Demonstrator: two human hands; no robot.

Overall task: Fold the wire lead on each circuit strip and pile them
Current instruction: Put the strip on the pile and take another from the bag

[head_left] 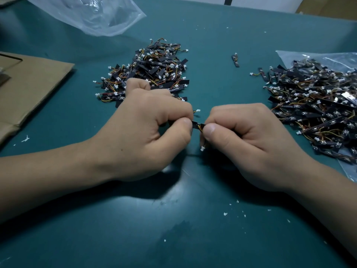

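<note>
My left hand (152,130) and my right hand (243,140) meet over the middle of the green mat (173,219), and both pinch one small black circuit strip (197,125) between thumb and forefinger. Its orange and yellow wire lead hangs below my right thumb and ends in a white connector (202,148). Another white connector (197,111) pokes out above my left fingers. A pile of strips (154,68) lies behind my left hand. A larger heap of strips (316,105) lies to the right on a clear bag.
Two loose strips (235,59) (259,73) lie between the piles. A crumpled clear plastic bag (90,14) sits at the far left. Brown cardboard (29,84) covers the left edge. White crumbs (225,213) dot the mat in front.
</note>
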